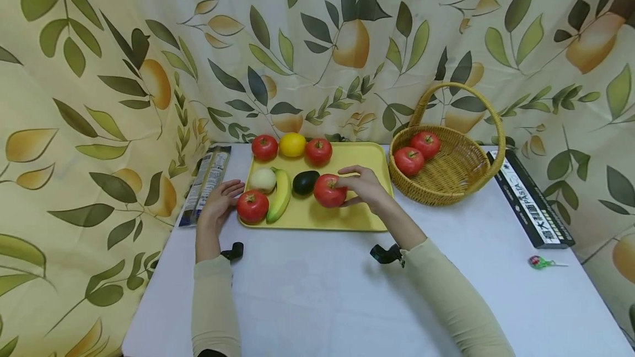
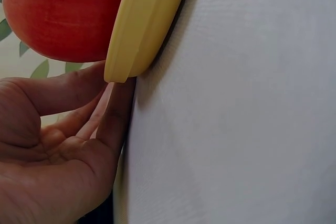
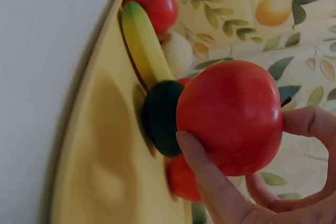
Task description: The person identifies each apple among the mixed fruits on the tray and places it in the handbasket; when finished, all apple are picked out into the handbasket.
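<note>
My right hand pinches a red apple between thumb and fingers, lifted over the yellow tray; its shadow falls on the tray. At the tray's left end, my left hand grips the rim, with the thumb and fingers on either side of it in the left wrist view. Right beside that hand lies another red apple. A banana, a pale round fruit and a dark avocado are also on the tray. Along its back sit an apple, a lemon and another apple.
A wicker basket with a tall handle stands right of the tray, two apples inside. Farther right are a long black box and a lollipop. A flat packet lies at the left. Patterned curtains border the table.
</note>
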### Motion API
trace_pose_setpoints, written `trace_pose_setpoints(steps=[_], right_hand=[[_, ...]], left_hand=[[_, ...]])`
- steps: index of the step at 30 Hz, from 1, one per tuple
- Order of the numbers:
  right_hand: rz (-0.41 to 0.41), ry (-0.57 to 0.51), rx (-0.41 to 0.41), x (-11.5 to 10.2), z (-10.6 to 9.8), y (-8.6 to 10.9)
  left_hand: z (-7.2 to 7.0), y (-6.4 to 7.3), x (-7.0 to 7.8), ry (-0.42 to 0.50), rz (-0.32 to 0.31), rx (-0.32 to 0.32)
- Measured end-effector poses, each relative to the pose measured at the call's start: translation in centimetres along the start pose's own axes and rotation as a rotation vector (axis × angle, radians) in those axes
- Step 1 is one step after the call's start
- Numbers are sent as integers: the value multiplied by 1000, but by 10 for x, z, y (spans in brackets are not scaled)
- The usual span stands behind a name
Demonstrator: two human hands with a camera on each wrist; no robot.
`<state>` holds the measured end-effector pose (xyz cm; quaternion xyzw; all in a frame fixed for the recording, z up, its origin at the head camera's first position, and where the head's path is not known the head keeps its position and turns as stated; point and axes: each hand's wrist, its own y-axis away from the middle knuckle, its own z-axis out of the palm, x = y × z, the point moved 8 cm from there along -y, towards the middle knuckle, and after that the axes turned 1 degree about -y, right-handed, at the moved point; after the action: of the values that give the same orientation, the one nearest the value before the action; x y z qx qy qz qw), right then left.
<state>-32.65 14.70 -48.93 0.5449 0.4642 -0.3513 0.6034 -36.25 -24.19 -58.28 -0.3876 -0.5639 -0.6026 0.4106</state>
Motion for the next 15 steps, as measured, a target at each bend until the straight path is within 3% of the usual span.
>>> trace_pose_setpoints(steps=[8,15], right_hand=[[-7,21,28,-20,-34,6],[-20,38,61,-36,-67,11]], left_hand=[[2,3,0,14,6,-14],[2,3,3,-15,-17,16]])
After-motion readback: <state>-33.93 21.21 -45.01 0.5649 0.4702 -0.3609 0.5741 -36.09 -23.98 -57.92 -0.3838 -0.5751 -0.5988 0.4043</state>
